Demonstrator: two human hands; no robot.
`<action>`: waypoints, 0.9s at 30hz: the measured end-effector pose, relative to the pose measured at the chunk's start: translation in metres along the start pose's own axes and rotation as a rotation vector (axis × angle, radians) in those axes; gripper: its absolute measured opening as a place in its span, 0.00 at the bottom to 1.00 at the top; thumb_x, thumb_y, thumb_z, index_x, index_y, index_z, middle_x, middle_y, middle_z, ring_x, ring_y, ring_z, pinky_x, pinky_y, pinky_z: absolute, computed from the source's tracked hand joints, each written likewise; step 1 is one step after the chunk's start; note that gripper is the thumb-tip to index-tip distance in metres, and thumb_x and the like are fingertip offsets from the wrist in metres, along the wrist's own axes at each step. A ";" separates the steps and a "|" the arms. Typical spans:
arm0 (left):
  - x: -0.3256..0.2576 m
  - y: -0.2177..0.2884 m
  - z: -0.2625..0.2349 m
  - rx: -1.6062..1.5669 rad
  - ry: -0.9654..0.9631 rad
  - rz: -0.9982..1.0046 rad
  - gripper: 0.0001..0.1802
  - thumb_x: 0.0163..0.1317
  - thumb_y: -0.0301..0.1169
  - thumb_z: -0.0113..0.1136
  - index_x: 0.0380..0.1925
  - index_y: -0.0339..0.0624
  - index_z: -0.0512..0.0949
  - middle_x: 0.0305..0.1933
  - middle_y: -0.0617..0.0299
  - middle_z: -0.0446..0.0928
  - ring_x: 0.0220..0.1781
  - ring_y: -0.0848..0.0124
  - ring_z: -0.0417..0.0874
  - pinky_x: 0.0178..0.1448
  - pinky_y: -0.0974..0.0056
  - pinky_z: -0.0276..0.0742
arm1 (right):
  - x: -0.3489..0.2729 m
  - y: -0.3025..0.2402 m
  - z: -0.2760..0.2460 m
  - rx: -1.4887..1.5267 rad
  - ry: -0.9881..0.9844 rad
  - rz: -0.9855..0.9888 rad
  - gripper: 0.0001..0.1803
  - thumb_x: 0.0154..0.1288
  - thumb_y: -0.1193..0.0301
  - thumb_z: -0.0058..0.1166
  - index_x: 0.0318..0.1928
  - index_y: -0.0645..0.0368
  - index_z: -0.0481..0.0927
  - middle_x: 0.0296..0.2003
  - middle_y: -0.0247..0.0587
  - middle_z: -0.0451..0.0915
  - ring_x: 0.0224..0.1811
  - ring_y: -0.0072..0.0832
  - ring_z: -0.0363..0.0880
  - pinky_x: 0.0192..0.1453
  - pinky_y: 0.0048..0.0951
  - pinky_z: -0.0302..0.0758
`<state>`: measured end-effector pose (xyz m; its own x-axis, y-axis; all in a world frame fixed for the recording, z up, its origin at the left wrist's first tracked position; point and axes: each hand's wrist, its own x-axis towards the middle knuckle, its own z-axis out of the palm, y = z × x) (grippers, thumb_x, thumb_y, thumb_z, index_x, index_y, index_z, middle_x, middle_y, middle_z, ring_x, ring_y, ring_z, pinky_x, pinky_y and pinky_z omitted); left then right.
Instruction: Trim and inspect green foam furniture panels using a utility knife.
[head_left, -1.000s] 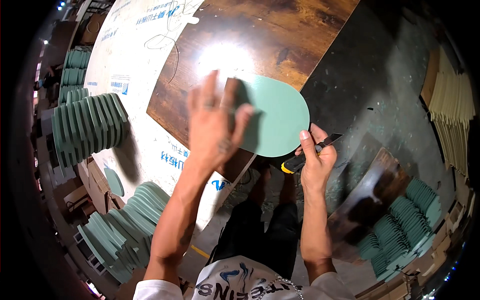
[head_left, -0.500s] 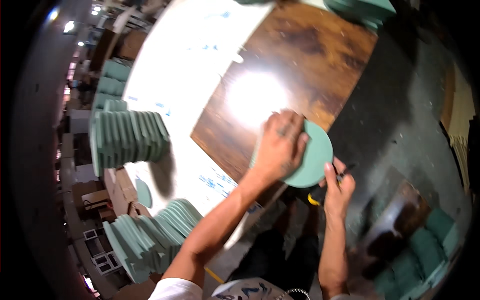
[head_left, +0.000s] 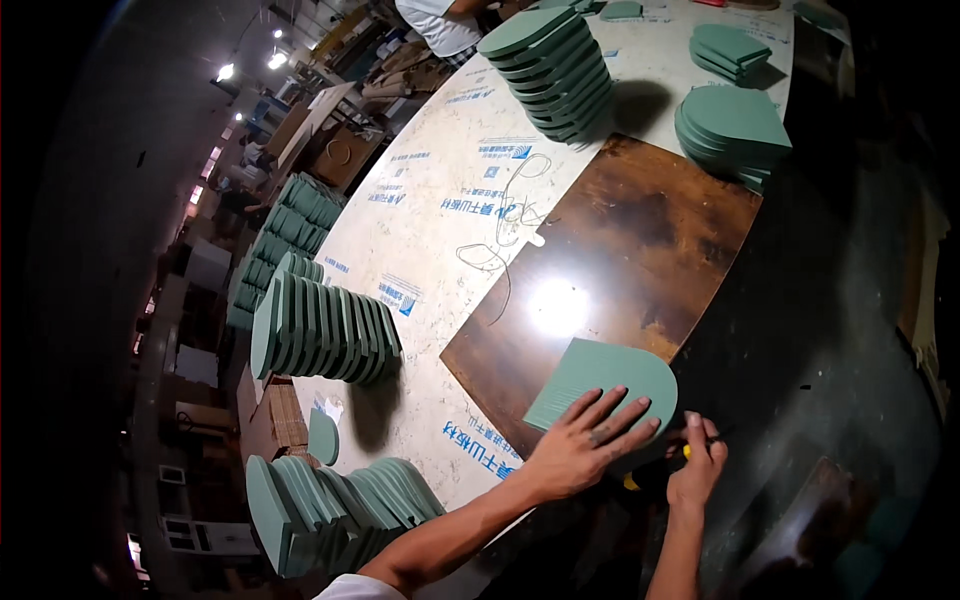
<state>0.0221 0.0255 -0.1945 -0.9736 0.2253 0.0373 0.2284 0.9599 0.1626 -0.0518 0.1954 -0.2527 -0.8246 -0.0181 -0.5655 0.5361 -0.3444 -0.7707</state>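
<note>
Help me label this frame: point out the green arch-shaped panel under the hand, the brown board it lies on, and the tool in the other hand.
green arch-shaped panel point(head_left: 590, 378): head view, its bare ribbed face.
brown board point(head_left: 640, 235): head view, its glossy middle.
tool point(head_left: 630, 483): head view, its yellow end below the right hand point(head_left: 697, 468).

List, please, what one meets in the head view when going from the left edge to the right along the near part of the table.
Row of green arch-shaped panels standing on edge → left hand pressed flat on a green arch-shaped panel → right hand gripping a yellow-and-black tool.
</note>
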 end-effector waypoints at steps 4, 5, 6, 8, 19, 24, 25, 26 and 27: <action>0.027 -0.014 -0.068 -0.518 0.396 -0.417 0.22 0.70 0.27 0.58 0.64 0.42 0.76 0.50 0.50 0.85 0.51 0.56 0.87 0.56 0.60 0.80 | 0.009 -0.001 -0.055 0.142 -0.083 0.107 0.10 0.72 0.67 0.62 0.45 0.61 0.83 0.31 0.36 0.82 0.28 0.23 0.76 0.34 0.27 0.73; 0.043 -0.022 -0.077 -0.702 0.465 -0.524 0.20 0.73 0.32 0.57 0.62 0.39 0.77 0.48 0.50 0.85 0.49 0.61 0.86 0.56 0.61 0.79 | 0.009 0.002 -0.067 0.122 -0.058 0.168 0.11 0.73 0.63 0.61 0.46 0.58 0.82 0.31 0.35 0.81 0.29 0.22 0.76 0.35 0.28 0.74; 0.061 -0.033 -0.080 -0.897 0.528 -0.622 0.20 0.76 0.37 0.56 0.60 0.36 0.78 0.45 0.51 0.84 0.48 0.65 0.84 0.56 0.61 0.78 | 0.007 0.011 -0.078 0.105 -0.041 0.165 0.11 0.73 0.63 0.61 0.46 0.58 0.82 0.31 0.35 0.81 0.29 0.22 0.76 0.35 0.28 0.74; 0.076 -0.079 -0.055 -0.864 0.531 -0.574 0.23 0.79 0.46 0.52 0.52 0.35 0.81 0.36 0.61 0.81 0.42 0.75 0.78 0.49 0.64 0.77 | 0.006 0.038 -0.106 0.243 0.031 0.537 0.16 0.73 0.57 0.61 0.48 0.56 0.80 0.33 0.37 0.81 0.30 0.23 0.77 0.36 0.31 0.77; 0.120 -0.140 0.044 -0.609 0.296 -0.748 0.25 0.78 0.50 0.52 0.36 0.36 0.82 0.23 0.66 0.75 0.25 0.74 0.73 0.33 0.63 0.70 | -0.064 0.079 -0.147 0.171 -0.079 0.730 0.22 0.79 0.52 0.50 0.59 0.54 0.74 0.37 0.41 0.80 0.39 0.32 0.82 0.41 0.43 0.85; 0.112 -0.112 0.058 0.046 0.370 -0.385 0.26 0.77 0.49 0.50 0.66 0.46 0.76 0.68 0.43 0.72 0.66 0.50 0.76 0.69 0.46 0.69 | -0.077 0.079 -0.137 -0.029 -0.076 0.807 0.16 0.77 0.62 0.55 0.58 0.54 0.74 0.34 0.42 0.80 0.31 0.32 0.83 0.35 0.41 0.86; 0.110 -0.112 0.059 -0.073 0.260 -0.333 0.29 0.78 0.50 0.47 0.72 0.51 0.71 0.75 0.45 0.66 0.75 0.47 0.65 0.77 0.41 0.54 | -0.072 0.072 -0.132 -0.046 -0.142 0.679 0.16 0.76 0.65 0.57 0.58 0.55 0.74 0.34 0.41 0.80 0.30 0.31 0.83 0.35 0.39 0.85; 0.109 -0.110 0.061 -0.075 0.254 -0.332 0.29 0.78 0.50 0.47 0.72 0.51 0.71 0.75 0.45 0.66 0.75 0.47 0.65 0.77 0.41 0.54 | -0.065 0.061 -0.124 -0.064 -0.206 0.548 0.16 0.74 0.69 0.58 0.58 0.56 0.74 0.34 0.39 0.79 0.30 0.31 0.83 0.35 0.37 0.84; 0.108 -0.108 0.064 -0.028 0.272 -0.368 0.29 0.78 0.51 0.46 0.71 0.52 0.71 0.75 0.46 0.66 0.76 0.47 0.65 0.77 0.41 0.54 | -0.055 0.042 -0.110 -0.063 -0.203 0.395 0.19 0.71 0.72 0.61 0.59 0.58 0.73 0.33 0.38 0.79 0.28 0.28 0.83 0.35 0.32 0.83</action>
<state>-0.1078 -0.0426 -0.2712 -0.9555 -0.1857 0.2294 -0.1293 0.9621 0.2401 0.0358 0.2847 -0.2867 -0.5697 -0.3226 -0.7558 0.8218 -0.2165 -0.5270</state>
